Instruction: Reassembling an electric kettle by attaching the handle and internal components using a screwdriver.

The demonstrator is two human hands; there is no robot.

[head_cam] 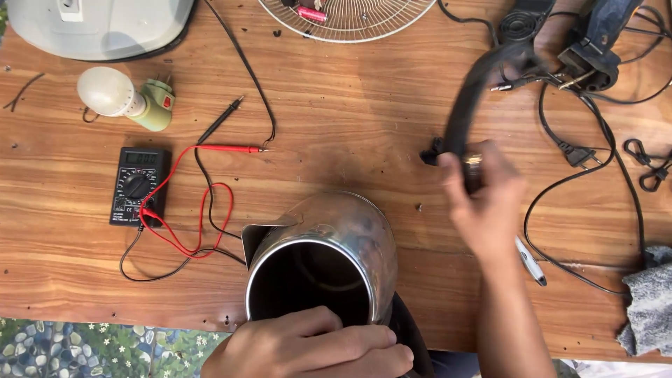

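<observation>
Polished stainless-steel kettle [329,245] at the table's near edge: mirror-glossy outside, dark and dull inside. Wooden table [350,126], smooth, grained, lightly sheened. Matt black plastic multimeter [138,185] toward the left edge, with glossy red and black rubbery leads [203,210]. Frosted white bulb [105,91] in a pale green plastic socket. Rough grey cloth [649,308] at the right edge. Matt black rubber strip [465,112] near the far right corner.

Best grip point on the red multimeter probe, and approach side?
Take the red probe at mid-shaft, from straight above. It lies flat on the wooden table, pointing right, so fingers should close across its thin width. Its metal tip sits by the black cord at the right end and its red lead trails off the left, so mid-shaft is probably the least tangled spot. The black probe lies apart, above it.
</observation>
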